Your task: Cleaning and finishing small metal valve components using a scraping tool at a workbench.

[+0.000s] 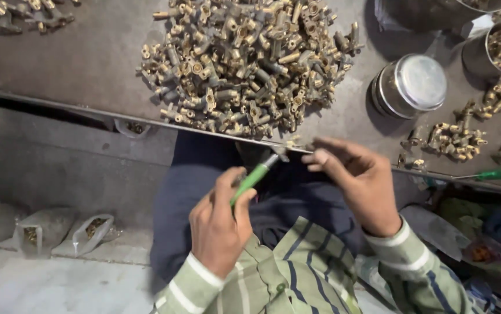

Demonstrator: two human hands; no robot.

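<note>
My left hand (219,224) grips a green-handled screwdriver (251,180), whose metal tip points up and right toward the bench edge. My right hand (358,180) pinches a small brass fitting (293,143) between its fingertips, right at the tool's tip; the fitting is blurred. Both hands hover over my lap, just below the edge of the metal workbench (87,58). A large heap of brass valve fittings (244,64) lies on the bench directly above the hands.
A round steel tin (410,86) stands right of the heap, with a smaller cluster of fittings (454,138) and a metal cup (498,49) beyond. A second green screwdriver (486,174) lies at the bench's right edge. Plastic bags (58,232) of parts sit on the floor at left.
</note>
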